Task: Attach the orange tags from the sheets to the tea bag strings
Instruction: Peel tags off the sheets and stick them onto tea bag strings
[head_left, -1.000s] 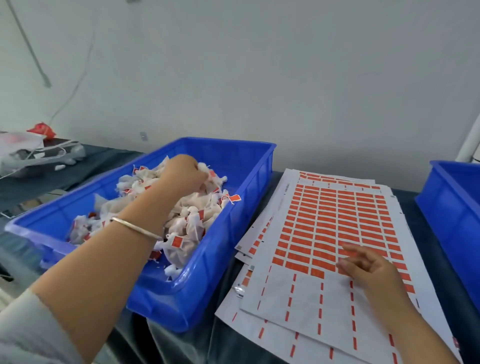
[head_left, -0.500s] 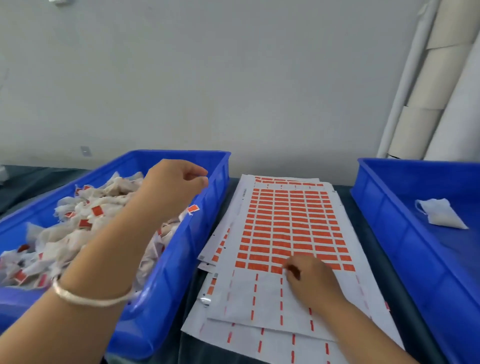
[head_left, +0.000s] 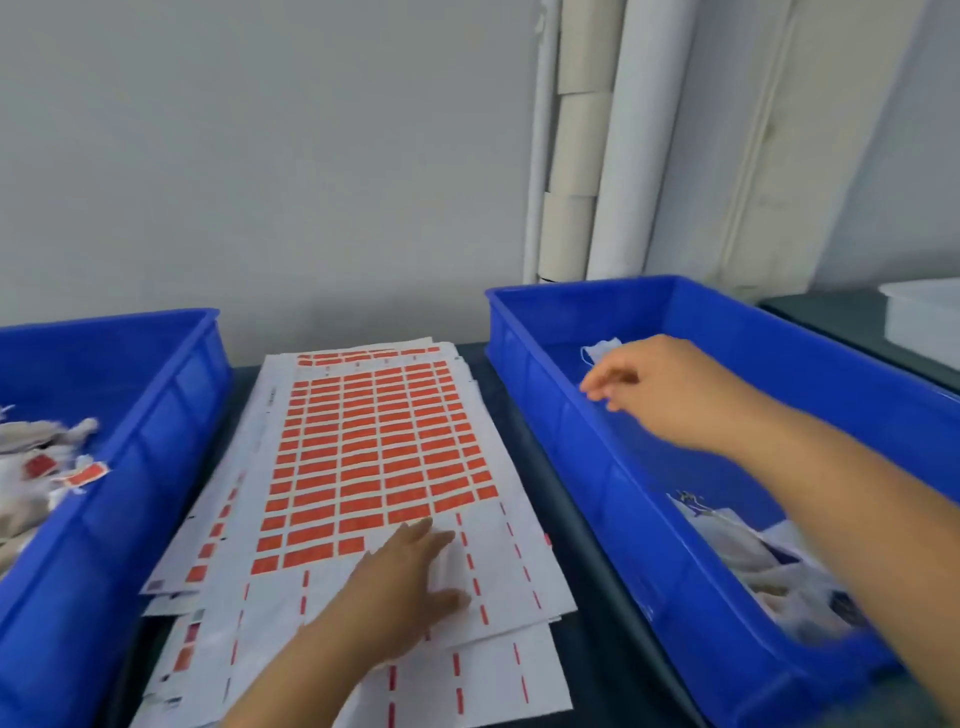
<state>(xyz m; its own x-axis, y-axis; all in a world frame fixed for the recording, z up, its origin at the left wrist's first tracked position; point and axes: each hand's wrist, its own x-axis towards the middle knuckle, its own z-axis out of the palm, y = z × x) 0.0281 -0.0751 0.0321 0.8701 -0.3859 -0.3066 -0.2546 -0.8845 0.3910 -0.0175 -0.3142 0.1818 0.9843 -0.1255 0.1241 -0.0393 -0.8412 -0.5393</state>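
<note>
A: Item one, left hand?
B: Flat on the top sheet, palm down, fingers straight and spread, gripping nothing. Fingertips reach the nearest row of tags.

A: Tags, location?
B: Orange grid on the sheet, running from the left fingertips away toward the wall. The sheet part under and beside the palm is bare, with only thin orange dashes. More sheets are stacked beneath, fanned out toward the wrist.

A: Item two, right hand?
B: Over the right bin, fingers loosely extended and pointing left. Nothing seen in them, though they are blurred.

A: Tea bags?
B: One white bag lies in that bin just beyond the right fingertips. A heap of bags lies under the right forearm, at the bin's near end. Further tagged bags fill the left bin, well left of the left hand.

A: Sundries?
B: Pale rolls stand against the wall beyond the right hand.
</note>
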